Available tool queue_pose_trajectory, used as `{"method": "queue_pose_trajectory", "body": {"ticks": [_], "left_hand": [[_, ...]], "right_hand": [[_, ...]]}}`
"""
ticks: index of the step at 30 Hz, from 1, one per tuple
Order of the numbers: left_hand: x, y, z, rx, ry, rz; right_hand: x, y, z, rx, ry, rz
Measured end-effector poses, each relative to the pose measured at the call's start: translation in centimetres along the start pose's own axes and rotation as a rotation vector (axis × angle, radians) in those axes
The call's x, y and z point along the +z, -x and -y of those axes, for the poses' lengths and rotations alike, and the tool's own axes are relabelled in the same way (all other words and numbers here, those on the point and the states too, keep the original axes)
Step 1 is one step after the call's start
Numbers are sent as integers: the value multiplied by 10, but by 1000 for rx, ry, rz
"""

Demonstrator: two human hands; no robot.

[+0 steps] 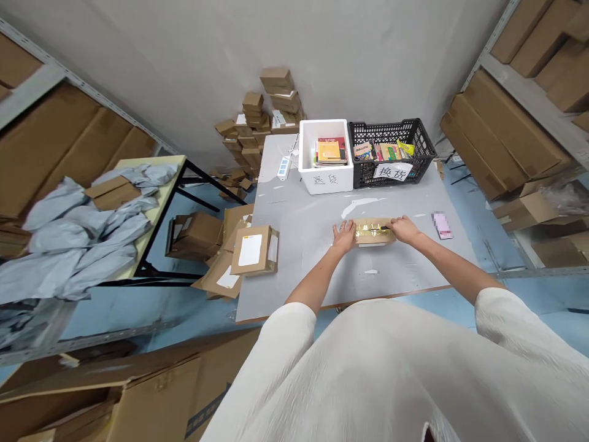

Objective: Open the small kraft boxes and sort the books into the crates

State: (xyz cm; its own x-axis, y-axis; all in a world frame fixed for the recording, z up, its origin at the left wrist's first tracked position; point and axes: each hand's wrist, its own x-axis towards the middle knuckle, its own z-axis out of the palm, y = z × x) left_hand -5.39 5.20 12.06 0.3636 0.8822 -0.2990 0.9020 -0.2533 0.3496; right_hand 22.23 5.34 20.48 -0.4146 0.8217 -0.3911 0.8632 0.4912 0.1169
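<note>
A small cardboard box [375, 240] with shiny yellowish tape along its top lies on the grey table in front of me. My left hand [344, 235] is at the box's left end, fingers spread and touching its edge. At the opposite end, my right hand [404, 230] is closed around what looks like a box cutter [383, 228]. Its thin dark end lies over the taped top, pointing left. How deep the tip goes cannot be made out, and the handle is mostly hidden in my fist.
Behind the box stand a white foam bin [326, 182] and a black crate [389, 174], both holding books. A power strip [284, 168] lies beside the bin. A labelled carton [254, 250] sits at the table's left edge; a pink item [442, 225] lies right. Grey parcels [59, 236] cover another table.
</note>
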Motion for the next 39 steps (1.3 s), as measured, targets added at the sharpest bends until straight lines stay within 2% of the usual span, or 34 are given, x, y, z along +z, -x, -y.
{"method": "queue_pose_trajectory", "body": {"ticks": [4,9,14,18,31,39], "left_hand": [[-5,-3,-8,56,-12,-32],[-9,-10,-11,3,24,-31],[-8,-11,-10,-22,49,-35],[-7,-10,-11,-31,56,-29],[-10,-10,-13,-10,33,-13],[-11,-11,-15,-4,32,-6]], "right_hand": [[3,3,0,-2,-20,-34],[-4,-6,13,-32,-59,-89],[-12,-22,34,-42,-71,-58],[-11,-28,41,-31,-44,-44],[-12,-26,26,-11,-35,3],[4,-23,25,-16,-20,-39]]}}
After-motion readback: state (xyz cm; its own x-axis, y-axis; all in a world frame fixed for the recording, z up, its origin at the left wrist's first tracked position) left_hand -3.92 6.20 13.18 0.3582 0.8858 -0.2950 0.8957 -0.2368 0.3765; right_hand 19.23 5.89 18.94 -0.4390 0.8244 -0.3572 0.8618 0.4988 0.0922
